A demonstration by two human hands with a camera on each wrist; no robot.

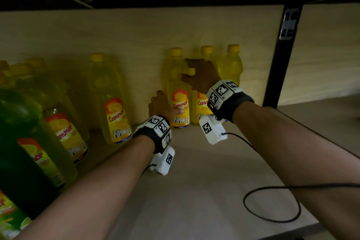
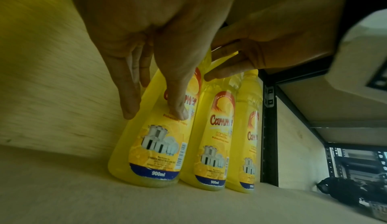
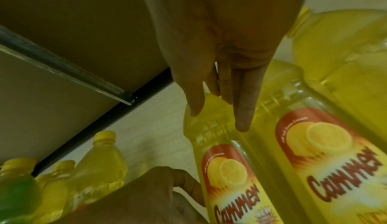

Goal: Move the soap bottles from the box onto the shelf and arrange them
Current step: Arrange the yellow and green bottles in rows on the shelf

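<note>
Both forearms reach deep into the shelf (image 1: 204, 191), toward the back panel. Left hand (image 1: 161, 105) sits low on the lemon dish soap bottle (image 1: 178, 91), third from the right post in the back row: thumb (image 2: 178, 105) lies across the front label, fingers (image 2: 127, 95) extended down the bottle's left side, so the lower body is held between thumb and fingers. Wrist roughly level, palm facing right.

Right hand (image 1: 200, 76) is higher, at the shoulder of the same bottle. Fingers (image 3: 243, 111) nearly straight, tips touching the clear upper part just above the label; thumb (image 3: 194, 101) on the bottle's left side. Reads as a light press, not a wrap; hand looks unclenched. Right wrist raised above the left, forearm angled in from the right front edge.

The bottle stands upright on the shelf board against the back panel, touching its neighbour second bottle (image 1: 202, 103) to the right; a third bottle (image 1: 230, 64) stands beside that, nearest the black upright post (image 1: 276, 64). All three have yellow caps and labels facing front.

Left along the back: a lone yellow bottle (image 1: 111, 99), apart from the trio. Further left, near the front left edge, more yellow bottles (image 1: 62, 122) and a green bottle (image 1: 17, 142), blurred.

Tracker bands with black-white markers on both wrists; a black cable (image 1: 272, 200) loops on the shelf board near the front right edge.
</note>
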